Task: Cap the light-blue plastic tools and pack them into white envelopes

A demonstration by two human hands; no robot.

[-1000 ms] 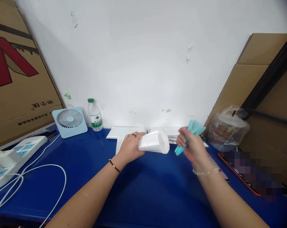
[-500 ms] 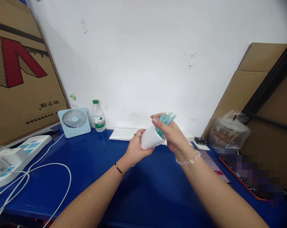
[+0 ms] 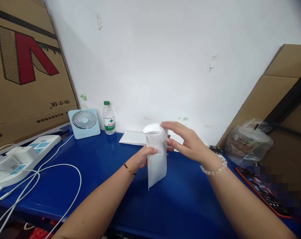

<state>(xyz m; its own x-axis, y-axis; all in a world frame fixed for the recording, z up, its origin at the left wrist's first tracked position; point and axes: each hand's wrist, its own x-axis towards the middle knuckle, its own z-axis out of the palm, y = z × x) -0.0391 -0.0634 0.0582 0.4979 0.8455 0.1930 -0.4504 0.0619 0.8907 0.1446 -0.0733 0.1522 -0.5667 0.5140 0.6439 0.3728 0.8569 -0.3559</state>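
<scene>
Gripping a white padded envelope (image 3: 157,167) upright over the blue tabletop (image 3: 132,205), the left hand (image 3: 142,156) wraps its middle; its contents are hidden. The right hand (image 3: 188,142) is loosely open at the upper edge — whether touching, I cannot tell. Beyond, a clear plastic bag (image 3: 263,146) holds a white-lidded tub (image 3: 245,141) — and a green-capped water bottle (image 3: 109,120) stands before the white wall (image 3: 152,59).

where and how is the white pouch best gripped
Probably the lower half of the white pouch, pinched across its side edges from the near side: it's roughly upright, that part bare below the left hand, with the right hand near its top.
</scene>
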